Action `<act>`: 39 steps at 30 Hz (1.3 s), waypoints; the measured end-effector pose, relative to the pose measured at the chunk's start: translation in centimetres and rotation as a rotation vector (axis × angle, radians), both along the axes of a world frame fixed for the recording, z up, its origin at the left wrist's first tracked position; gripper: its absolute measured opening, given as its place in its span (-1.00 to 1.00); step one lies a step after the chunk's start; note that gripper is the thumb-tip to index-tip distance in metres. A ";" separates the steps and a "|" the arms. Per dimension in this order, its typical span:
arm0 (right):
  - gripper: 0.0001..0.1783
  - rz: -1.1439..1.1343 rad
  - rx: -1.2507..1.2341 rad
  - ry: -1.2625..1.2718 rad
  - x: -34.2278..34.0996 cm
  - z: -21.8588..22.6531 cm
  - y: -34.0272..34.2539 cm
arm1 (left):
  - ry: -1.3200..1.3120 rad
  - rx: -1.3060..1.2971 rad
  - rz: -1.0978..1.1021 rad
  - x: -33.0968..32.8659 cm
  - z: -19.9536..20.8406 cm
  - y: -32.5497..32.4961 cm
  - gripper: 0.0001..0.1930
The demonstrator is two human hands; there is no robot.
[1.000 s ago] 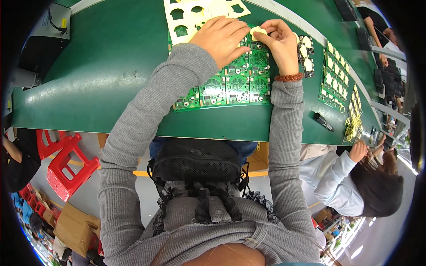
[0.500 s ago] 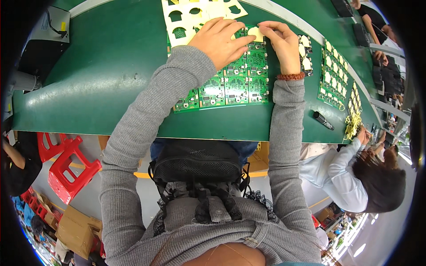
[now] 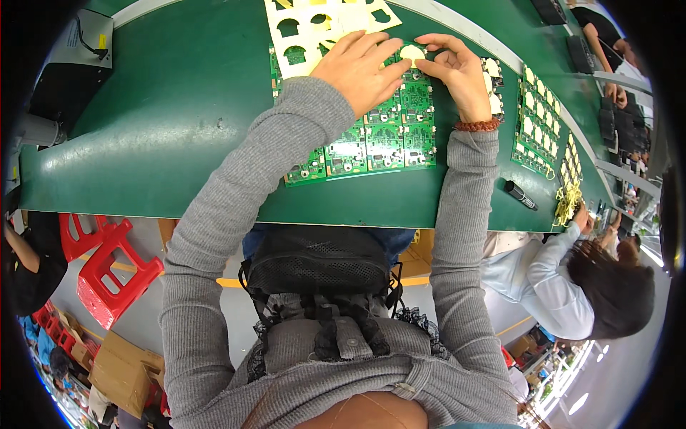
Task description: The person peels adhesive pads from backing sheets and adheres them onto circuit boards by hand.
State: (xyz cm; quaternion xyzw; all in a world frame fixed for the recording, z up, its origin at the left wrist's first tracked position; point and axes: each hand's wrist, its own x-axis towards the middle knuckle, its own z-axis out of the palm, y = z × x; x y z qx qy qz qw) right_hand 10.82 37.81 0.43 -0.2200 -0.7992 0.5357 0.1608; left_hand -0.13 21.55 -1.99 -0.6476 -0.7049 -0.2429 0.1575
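Note:
A panel of green circuit boards [image 3: 386,148] lies on the green table in front of me. Near its top right corner sits a pale yellow sticker [image 3: 412,53] with a rounded top. My left hand [image 3: 357,74] lies over the panel, fingers spread, thumb tip at the sticker's lower left edge. At the sticker's right side is my right hand [image 3: 459,77], forefinger and thumb apart, thumb tip close to its lower edge. A yellow cut-out sheet [image 3: 274,30] with arch-shaped openings covers the panel's upper left, partly under my left hand.
Right of my right hand lie dark boards with yellow stickers [image 3: 494,68]. Farther right is another stickered green panel [image 3: 537,118]. A black marker [image 3: 520,194] lies near the front edge. A co-worker [image 3: 550,279] sits at right beside yellow scraps [image 3: 569,202]. A dark machine [image 3: 75,71] stands at left.
My right thumb and forefinger have parted from their pinch at the sticker, which now lies flatter on the board. The panel and sheet have shifted slightly right.

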 end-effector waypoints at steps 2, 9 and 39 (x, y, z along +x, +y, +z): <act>-0.65 -0.001 -0.011 -0.013 -0.1 0.1 -0.1 | 0.004 -0.004 -0.013 0.0 -0.4 0.2 -0.70; -0.69 -0.045 -0.032 0.017 -0.7 -0.1 -0.5 | -0.014 -0.059 -0.040 -0.1 0.2 0.1 -0.68; -0.88 -0.403 0.592 0.085 -1.6 -0.7 -3.2 | -1.102 0.110 0.373 -4.2 6.4 -2.2 -0.43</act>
